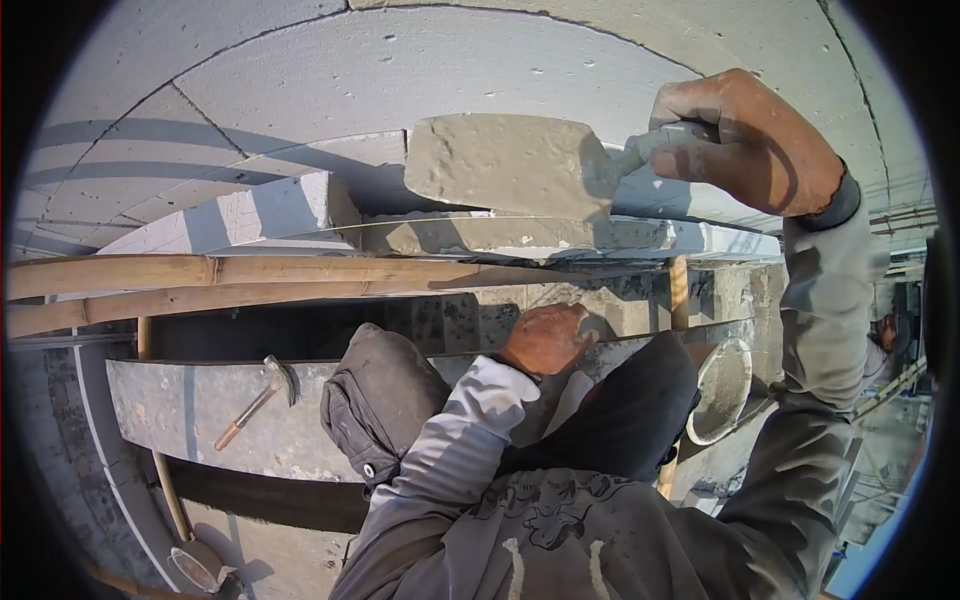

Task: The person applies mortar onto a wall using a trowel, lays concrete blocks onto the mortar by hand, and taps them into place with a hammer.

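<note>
My right hand [745,145] is raised at the upper right, its fingers wrapped round the handle of a trowel [510,165]. Wet grey mortar coats the trowel's broad blade, which lies over the top of a low course of white blocks. Below the blade runs a mortar-covered block edge [480,237]. My left hand [548,340] is closed in a fist between my knees; whatever may be in it is hidden. A white block [250,215] stands on the course to the left of the trowel.
Bamboo poles [250,272] cross between me and the blocks. A hammer [255,403] lies on the grey plank [160,400] at left. A mortar-smeared bucket [722,390] stands right of my knee, another container [198,565] lower left. Behind rises a white block wall [450,60]. Another person [885,335] is at far right.
</note>
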Action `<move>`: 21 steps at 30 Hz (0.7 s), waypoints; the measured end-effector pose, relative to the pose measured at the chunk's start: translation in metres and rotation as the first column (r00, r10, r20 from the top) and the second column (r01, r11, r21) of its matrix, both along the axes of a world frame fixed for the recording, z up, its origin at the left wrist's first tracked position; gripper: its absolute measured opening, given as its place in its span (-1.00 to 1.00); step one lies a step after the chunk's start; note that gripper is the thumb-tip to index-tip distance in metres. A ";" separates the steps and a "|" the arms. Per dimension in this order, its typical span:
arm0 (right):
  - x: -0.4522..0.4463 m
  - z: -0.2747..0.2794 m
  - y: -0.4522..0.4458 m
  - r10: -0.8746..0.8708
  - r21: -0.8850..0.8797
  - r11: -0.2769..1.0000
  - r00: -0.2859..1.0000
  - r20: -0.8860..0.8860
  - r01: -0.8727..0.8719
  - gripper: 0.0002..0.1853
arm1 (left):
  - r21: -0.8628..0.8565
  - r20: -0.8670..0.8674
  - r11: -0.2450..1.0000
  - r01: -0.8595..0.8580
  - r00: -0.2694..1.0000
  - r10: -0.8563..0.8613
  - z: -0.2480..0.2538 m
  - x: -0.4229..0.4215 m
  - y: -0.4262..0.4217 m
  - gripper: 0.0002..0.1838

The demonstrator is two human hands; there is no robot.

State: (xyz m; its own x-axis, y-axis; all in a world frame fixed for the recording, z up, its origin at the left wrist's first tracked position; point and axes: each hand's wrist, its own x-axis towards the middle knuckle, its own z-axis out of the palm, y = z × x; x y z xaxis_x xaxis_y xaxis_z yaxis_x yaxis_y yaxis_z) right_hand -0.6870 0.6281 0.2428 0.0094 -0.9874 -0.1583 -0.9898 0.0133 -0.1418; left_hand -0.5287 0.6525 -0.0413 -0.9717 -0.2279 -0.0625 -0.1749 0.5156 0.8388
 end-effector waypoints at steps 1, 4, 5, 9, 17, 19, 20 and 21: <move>-0.014 0.002 0.035 -0.111 0.060 0.993 0.990 0.082 0.106 -0.66 | 0.017 0.008 1.000 0.019 1.000 -0.019 0.003 -0.001 -0.001 -0.50; -0.054 -0.021 0.159 -0.512 0.083 0.851 0.785 0.348 0.518 -0.74 | -0.023 0.054 0.997 0.076 0.996 -0.074 -0.013 -0.013 0.001 -0.48; -0.059 -0.028 0.204 -0.631 0.106 0.737 0.624 0.460 0.667 -0.76 | -0.022 0.047 0.994 0.107 0.993 -0.106 -0.023 -0.016 0.002 -0.48; -0.068 -0.073 0.379 -0.883 0.234 0.190 0.062 0.465 0.954 -0.78 | 0.053 0.164 0.987 0.151 0.974 -0.158 -0.023 -0.038 -0.006 -0.53; -0.075 -0.195 0.510 -0.919 0.141 -0.295 -0.240 -0.311 0.945 -0.61 | 0.046 0.280 0.981 0.191 0.940 -0.196 -0.036 -0.073 0.006 -0.57; -0.081 -0.237 0.520 -0.885 0.160 -0.346 -0.265 -0.382 0.925 -0.62 | 0.014 0.317 0.980 0.196 0.929 -0.191 -0.042 -0.072 0.009 -0.58; -0.086 -0.264 0.533 -0.887 0.237 -0.284 -0.161 -0.432 0.929 -0.64 | -0.015 0.329 0.978 0.207 0.925 -0.191 -0.045 -0.074 0.008 -0.58; -0.085 -0.280 0.531 -0.893 0.253 -0.292 -0.168 -0.418 0.922 -0.64 | -0.031 0.343 0.975 0.220 0.918 -0.197 -0.048 -0.074 0.007 -0.58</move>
State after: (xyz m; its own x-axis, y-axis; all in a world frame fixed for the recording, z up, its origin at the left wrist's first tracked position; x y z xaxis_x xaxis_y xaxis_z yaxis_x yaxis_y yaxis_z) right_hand -0.7716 1.1587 -0.0367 -0.8573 0.3341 -0.3918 0.2280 0.9286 0.2928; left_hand -0.6024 0.6598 -0.0893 -0.9221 -0.0376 -0.3852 -0.3228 0.6240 0.7117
